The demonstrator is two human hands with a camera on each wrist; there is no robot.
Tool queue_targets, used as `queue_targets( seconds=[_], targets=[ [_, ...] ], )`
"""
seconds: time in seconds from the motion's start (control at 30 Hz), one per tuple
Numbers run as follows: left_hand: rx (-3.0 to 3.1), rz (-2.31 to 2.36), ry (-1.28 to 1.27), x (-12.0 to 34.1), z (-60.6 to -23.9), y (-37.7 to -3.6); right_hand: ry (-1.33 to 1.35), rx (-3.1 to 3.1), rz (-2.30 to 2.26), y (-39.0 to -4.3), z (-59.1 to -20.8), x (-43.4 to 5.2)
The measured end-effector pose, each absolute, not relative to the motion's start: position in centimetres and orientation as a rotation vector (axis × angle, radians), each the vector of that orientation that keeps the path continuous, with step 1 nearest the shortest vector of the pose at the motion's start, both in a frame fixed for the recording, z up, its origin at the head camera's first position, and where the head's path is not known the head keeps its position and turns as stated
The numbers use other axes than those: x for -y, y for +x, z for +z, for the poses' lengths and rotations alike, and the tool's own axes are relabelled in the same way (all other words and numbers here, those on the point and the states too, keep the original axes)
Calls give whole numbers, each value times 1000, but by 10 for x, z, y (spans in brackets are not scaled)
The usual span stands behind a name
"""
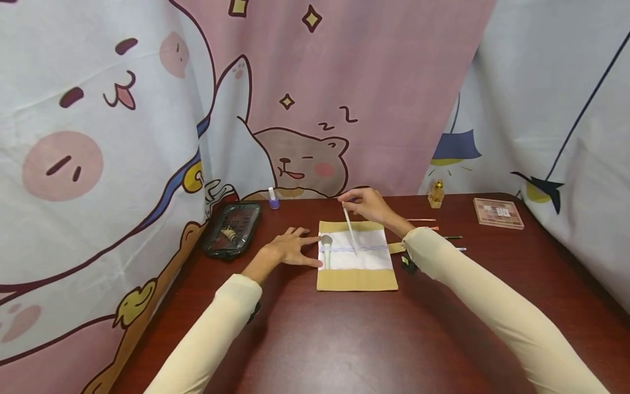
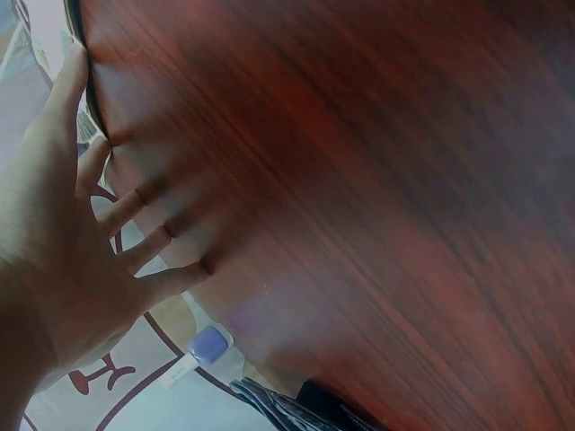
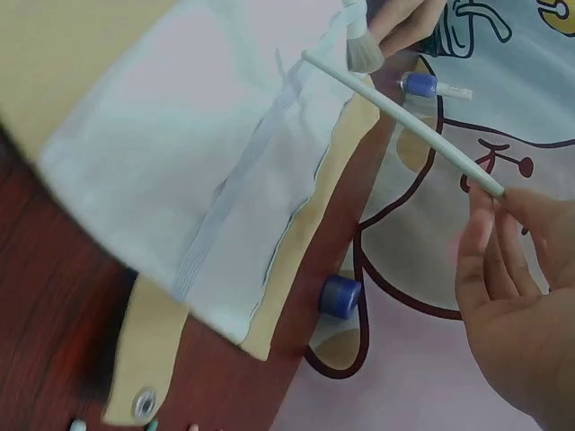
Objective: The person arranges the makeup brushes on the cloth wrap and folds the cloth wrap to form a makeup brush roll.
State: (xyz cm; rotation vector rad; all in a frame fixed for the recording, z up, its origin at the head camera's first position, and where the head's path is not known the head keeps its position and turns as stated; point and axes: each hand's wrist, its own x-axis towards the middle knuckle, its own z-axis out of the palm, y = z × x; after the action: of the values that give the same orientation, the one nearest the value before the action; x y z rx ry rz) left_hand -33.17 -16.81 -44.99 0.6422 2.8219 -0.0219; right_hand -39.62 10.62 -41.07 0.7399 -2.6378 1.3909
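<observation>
A tan brush roll (image 1: 356,280) with a white lining lies unfolded on the table, an elastic band across its middle. One thick makeup brush (image 1: 327,251) is tucked under the band at the left side, bristles away from me. My left hand (image 1: 291,247) has its fingers spread, with thumb and forefinger touching the roll's left edge. Above the lining, my right hand (image 1: 368,205) pinches a slim white makeup brush (image 3: 404,124) by its upper end. That brush slants down, its bare handle end over the band. Its bristles are hidden by the fingers.
Several thin brushes (image 1: 438,228) lie right of the roll, partly behind the right arm. A palette (image 1: 499,213) and a yellow bottle (image 1: 436,195) stand far right. Left are a black clear-topped pouch (image 1: 232,230) and purple nail polish (image 1: 273,200). A blue-capped item (image 3: 340,296) sits behind the roll.
</observation>
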Motion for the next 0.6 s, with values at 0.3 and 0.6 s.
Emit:
queue_targets(
  seconds=[0.3, 0.6],
  targets=[
    [-2820, -18, 645, 166, -450, -331, 677, 2506, 1434, -405, -419, -99],
    [-2823, -32, 649, 167, -450, -333, 659, 2443, 1516, -411, -426, -93]
  ],
)
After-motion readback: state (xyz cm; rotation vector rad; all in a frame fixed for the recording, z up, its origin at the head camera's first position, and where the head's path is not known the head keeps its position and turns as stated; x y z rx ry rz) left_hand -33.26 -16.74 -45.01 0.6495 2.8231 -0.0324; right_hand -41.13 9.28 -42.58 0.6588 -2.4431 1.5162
